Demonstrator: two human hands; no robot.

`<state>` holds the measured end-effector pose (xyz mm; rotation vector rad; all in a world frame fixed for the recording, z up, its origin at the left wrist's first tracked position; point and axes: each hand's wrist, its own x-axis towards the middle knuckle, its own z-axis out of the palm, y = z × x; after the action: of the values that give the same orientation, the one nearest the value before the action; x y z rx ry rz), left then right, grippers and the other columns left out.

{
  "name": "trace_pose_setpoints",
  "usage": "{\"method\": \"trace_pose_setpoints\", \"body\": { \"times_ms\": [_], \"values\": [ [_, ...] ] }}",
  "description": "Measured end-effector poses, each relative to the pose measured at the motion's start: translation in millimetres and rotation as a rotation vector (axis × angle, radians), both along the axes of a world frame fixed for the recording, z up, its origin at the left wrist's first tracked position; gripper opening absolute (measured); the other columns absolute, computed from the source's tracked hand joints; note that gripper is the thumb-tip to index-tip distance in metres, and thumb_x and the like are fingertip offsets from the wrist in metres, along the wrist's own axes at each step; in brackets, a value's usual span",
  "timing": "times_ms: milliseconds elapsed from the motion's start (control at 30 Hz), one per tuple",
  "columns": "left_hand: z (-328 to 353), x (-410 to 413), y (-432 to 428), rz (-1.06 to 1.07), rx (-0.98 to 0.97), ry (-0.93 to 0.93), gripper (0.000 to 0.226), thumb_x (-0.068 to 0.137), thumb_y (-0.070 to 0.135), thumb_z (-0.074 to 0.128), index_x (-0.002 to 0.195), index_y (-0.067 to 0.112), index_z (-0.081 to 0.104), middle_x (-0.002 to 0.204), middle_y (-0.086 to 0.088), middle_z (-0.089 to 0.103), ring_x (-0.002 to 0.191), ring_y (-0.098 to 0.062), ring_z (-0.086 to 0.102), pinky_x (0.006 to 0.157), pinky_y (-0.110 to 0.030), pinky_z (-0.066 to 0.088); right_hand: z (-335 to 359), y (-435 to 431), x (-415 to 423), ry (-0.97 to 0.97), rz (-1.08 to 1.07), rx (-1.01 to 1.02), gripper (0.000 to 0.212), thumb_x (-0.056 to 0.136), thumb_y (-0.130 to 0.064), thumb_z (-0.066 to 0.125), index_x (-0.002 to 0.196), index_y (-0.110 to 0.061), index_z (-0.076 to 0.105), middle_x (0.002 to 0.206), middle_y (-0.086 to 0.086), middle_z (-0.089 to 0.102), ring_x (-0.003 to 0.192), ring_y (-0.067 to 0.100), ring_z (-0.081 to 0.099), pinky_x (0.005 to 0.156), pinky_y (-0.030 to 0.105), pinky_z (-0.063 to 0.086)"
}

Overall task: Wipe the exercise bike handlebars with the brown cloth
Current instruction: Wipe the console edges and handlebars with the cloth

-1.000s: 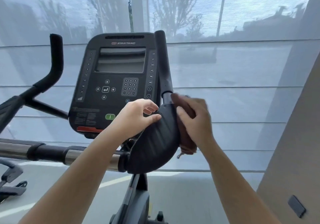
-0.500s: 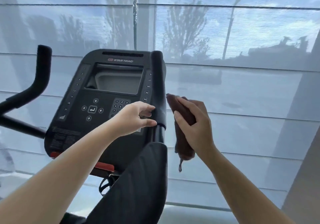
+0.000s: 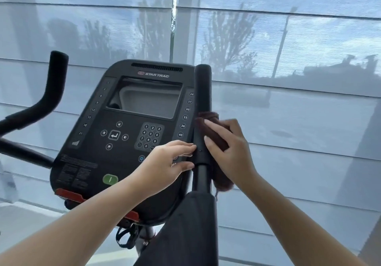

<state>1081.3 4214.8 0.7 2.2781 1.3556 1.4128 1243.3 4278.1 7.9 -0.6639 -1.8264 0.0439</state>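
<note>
1. Your right hand (image 3: 226,148) holds the brown cloth (image 3: 214,134), bunched in the palm and pressed against the outer side of the right handlebar grip (image 3: 203,109). The fingers lie over the cloth rather than round the bar.

2. Your left hand (image 3: 167,162) is empty, fingers loosely curved and part open, fingertips touching or very nearly touching the inner side of the same grip, just across from your right hand. Whether it actually bears on the bar I cannot tell.

3. The cloth sits at the lower half of the grip. A tail of it hangs below your right hand, beside the bare metal stem (image 3: 201,176) under the grip.

4. Likely slip: with the cloth only on one side, a stroke upward would clean the outer face and miss the face toward your left hand. Wrapping the cloth round the bar would fix that.

5. The bunched cloth could roll or slide out of your palm if you push hard along the grippy surface, because the hold is flat, not closed.

6. The console (image 3: 132,121) lies right behind your left hand. A careless shift of that hand could press the keypad (image 3: 149,135) or the green button (image 3: 110,179) below your left wrist.

7. The left handlebar (image 3: 51,88), far out beyond your left hand, has no cloth near it; judged from here, that one is yet to be done, so do not stop after this grip.
</note>
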Motion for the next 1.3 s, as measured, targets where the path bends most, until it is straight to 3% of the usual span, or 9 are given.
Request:
{"method": "trace_pose_setpoints", "body": {
  "times_ms": [167,400,500,600,700,867,1000,1167,1300],
  "values": [
    [-2,1,-1,0.016,0.015,-0.061,0.036,0.076,-0.002,0.069,0.112,0.004,0.064,0.11,0.005,0.06,0.096,-0.007,0.059,0.089,-0.006,0.04,7,-25,30,-0.291,0.085,-0.077,0.038,0.079,-0.026,0.062,0.117,-0.026,0.062,0.097,-0.007,0.051,0.088,-0.002,0.051,0.082,0.004,0.036],
    [-5,-2,1,0.022,0.014,-0.089,0.038,0.073,0.008,0.074,0.11,0.014,0.066,0.107,0.017,0.058,0.094,0.01,0.054,0.085,0.003,0.032,92,5,-10,-0.202,-0.155,0.354,0.035,0.084,-0.018,0.062,0.119,-0.012,0.061,0.112,0.015,0.055,0.097,0.03,0.057,0.086,0.039,0.049],
    [-9,-4,5,0.005,-0.001,-0.14,0.036,0.075,0.011,0.074,0.11,0.017,0.067,0.106,0.022,0.056,0.092,0.021,0.049,0.086,0.003,0.032,84,16,-36,-0.36,-0.286,0.38,0.032,0.085,-0.024,0.062,0.115,-0.016,0.064,0.12,0.014,0.057,0.096,0.037,0.054,0.076,0.046,0.052],
    [-13,-3,6,-0.016,-0.034,-0.225,0.033,0.074,0.011,0.074,0.107,0.017,0.068,0.106,0.018,0.06,0.095,0.012,0.054,0.088,0.0,0.035,60,15,-34,-0.486,-0.299,0.397,0.025,0.084,-0.025,0.063,0.106,-0.017,0.068,0.118,0.01,0.061,0.092,0.035,0.055,0.069,0.045,0.054],
    [-14,-3,5,-0.046,-0.064,-0.318,0.032,0.073,0.008,0.075,0.104,0.012,0.069,0.103,0.013,0.062,0.093,0.001,0.059,0.086,-0.001,0.039,51,3,-24,-0.533,-0.223,0.25,0.023,0.083,-0.023,0.065,0.106,-0.018,0.069,0.118,0.005,0.059,0.097,0.031,0.055,0.084,0.042,0.049],
    [-13,0,2,-0.109,-0.14,-0.456,0.027,0.071,-0.001,0.074,0.097,0.002,0.07,0.103,-0.008,0.069,0.094,-0.018,0.065,0.09,-0.027,0.049,28,-38,-8,-0.332,-0.051,-0.155,0.022,0.083,-0.014,0.065,0.105,-0.019,0.069,0.112,-0.001,0.055,0.107,0.004,0.051,0.096,0.021,0.039],
    [-13,0,2,-0.15,-0.156,-0.505,0.01,0.07,-0.002,0.074,0.079,0.005,0.075,0.088,-0.008,0.072,0.086,-0.017,0.065,0.082,-0.024,0.05,16,-69,-1,-0.352,0.009,-0.227,0.026,0.08,-0.023,0.062,0.105,-0.023,0.068,0.108,-0.004,0.056,0.102,0.002,0.053,0.093,0.015,0.039],
    [-15,1,5,-0.115,-0.231,-0.577,0.013,0.068,-0.001,0.076,0.08,0.002,0.074,0.098,0.001,0.069,0.083,-0.011,0.066,0.08,-0.019,0.05,50,-48,-16,-0.217,-0.177,0.075,0.027,0.083,-0.019,0.062,0.109,-0.015,0.066,0.107,0.002,0.055,0.098,0.002,0.053,0.09,0.011,0.039],
    [-14,1,6,-0.134,-0.255,-0.6,0.018,0.067,-0.004,0.076,0.077,0.01,0.071,0.088,0.008,0.069,0.07,0.004,0.066,0.067,-0.007,0.049,86,-5,-38,-0.026,-0.364,0.277,0.031,0.085,-0.014,0.062,0.115,-0.008,0.063,0.113,0.015,0.054,0.106,0.024,0.054,0.095,0.033,0.046]
  ]
}}
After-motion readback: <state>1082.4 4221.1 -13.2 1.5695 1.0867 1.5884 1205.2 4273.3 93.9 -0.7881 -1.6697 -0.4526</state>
